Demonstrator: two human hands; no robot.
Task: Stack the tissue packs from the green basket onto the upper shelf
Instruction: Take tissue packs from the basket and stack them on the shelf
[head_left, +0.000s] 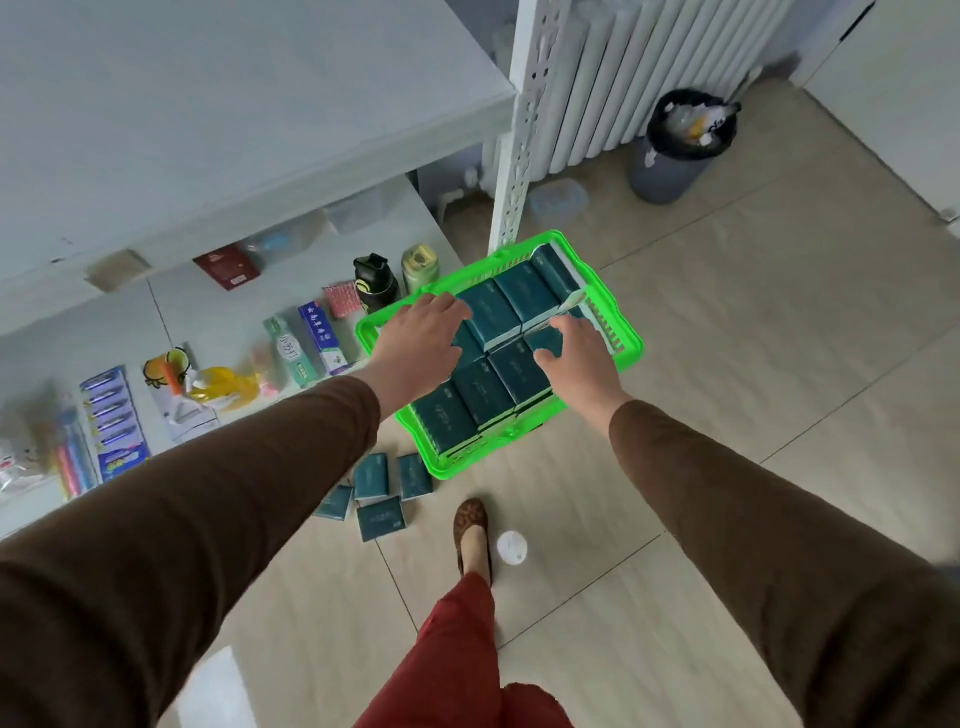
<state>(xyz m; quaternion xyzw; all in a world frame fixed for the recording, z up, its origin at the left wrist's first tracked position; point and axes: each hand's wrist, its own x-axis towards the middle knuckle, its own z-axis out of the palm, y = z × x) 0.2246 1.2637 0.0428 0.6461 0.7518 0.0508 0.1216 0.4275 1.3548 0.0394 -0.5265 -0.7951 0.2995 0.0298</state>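
A green basket (626, 340) stands on the floor beside the shelf unit, filled with several dark teal tissue packs (524, 293). My left hand (415, 340) hovers over the basket's left side, fingers stretched toward a pack. My right hand (574, 353) reaches into the right side, its fingers curling around a teal pack (545, 340). Several more teal packs (382, 517) lie loose on the floor in front of the basket. The upper shelf (208, 104) is a bare white board at the top left.
The lower shelf (218, 312) holds toothpaste boxes (319, 338), bottles (374, 283), toothbrush packs and other goods. A white shelf post (519, 156) stands behind the basket. A radiator and a grey bin (675, 150) are further back. My foot (471, 535) and a white lid (511, 546) are on the floor.
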